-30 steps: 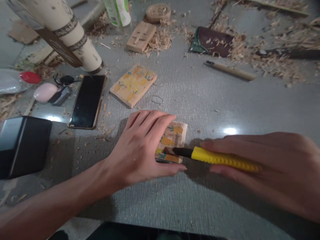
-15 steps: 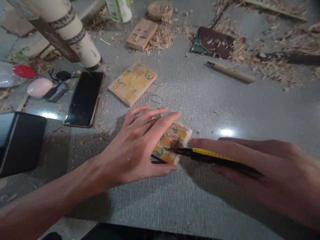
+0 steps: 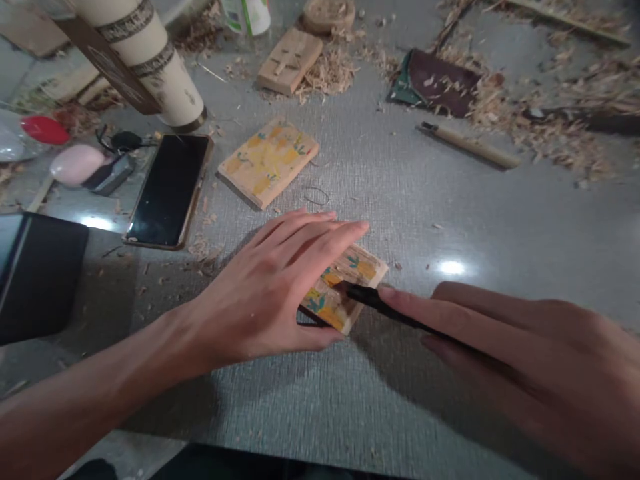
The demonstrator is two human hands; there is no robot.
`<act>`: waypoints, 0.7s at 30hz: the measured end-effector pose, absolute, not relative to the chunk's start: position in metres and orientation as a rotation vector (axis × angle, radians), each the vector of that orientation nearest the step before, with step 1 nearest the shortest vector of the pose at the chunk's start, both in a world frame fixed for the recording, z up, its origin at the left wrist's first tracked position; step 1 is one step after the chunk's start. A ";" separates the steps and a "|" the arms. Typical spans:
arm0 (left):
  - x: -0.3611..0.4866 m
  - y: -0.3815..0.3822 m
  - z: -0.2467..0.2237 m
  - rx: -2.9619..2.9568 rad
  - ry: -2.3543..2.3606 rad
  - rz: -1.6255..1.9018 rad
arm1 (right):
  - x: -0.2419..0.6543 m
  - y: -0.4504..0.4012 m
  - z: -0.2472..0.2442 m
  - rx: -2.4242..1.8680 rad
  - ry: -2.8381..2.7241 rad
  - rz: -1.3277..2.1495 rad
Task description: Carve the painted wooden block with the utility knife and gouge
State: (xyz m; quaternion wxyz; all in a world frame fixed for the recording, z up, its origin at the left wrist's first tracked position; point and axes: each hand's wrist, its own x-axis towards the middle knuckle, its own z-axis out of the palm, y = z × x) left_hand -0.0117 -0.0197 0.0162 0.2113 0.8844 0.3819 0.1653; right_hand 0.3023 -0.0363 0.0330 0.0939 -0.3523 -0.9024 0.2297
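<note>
I can read no words or numbers here. The white-and-green container (image 3: 254,16), far from the table's (image 3: 520,220) near edge, bears blurred printing; the brown strip (image 3: 107,65) along the cream cylinder (image 3: 176,95) has illegible marks.

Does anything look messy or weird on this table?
Yes, it's messy! Wood shavings lie loose across the table, piled beside the carved block and even on the dark red pouch. The painted wood under the left hand looks brownish near the tip of the dark tool; I can't tell if that's scraping, paint or shadow.
</note>
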 end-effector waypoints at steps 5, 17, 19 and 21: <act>-0.011 -0.020 0.015 2.479 1.065 0.460 | 0.303 -0.038 0.031 -1.001 -2.713 0.741; -0.025 -0.011 0.016 2.348 0.948 0.396 | 0.292 -0.047 0.034 -1.117 -2.667 0.762; -0.030 -0.007 0.017 2.342 0.909 0.355 | 0.292 -0.048 0.034 -1.113 -2.687 0.759; -0.037 -0.001 0.019 2.336 0.911 0.300 | 0.293 -0.050 0.034 -1.125 -2.686 0.750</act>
